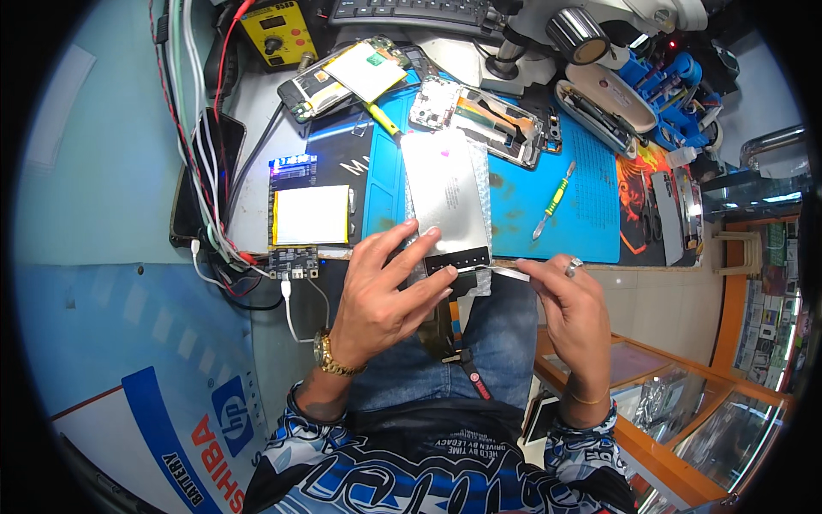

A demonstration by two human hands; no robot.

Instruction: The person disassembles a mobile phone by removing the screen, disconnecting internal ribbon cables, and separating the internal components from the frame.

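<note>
A silver flat battery [449, 184] with a black strip along its lower end lies on bubble wrap [483, 214] at the bench's front edge. My left hand [385, 287] holds it there, fingertips pressed on its lower left part and strip. My right hand [569, 313] pinches a thin, pale, flat tool [511, 272] whose tip reaches the strip's lower right. To the left, another battery [310, 214] with yellow edges lies beside a small circuit board [293, 263]. Behind, an opened phone [479, 120] lies on the blue mat [582, 214].
Cables [205, 188] cross the left side over a dark phone [184, 218]. Phone parts [312, 92], a yellow device [280, 30], a keyboard [407, 10] and a microscope [574, 34] stand or lie at the back. Right are a tool holder [685, 111] and a double-ended pry tool [555, 199].
</note>
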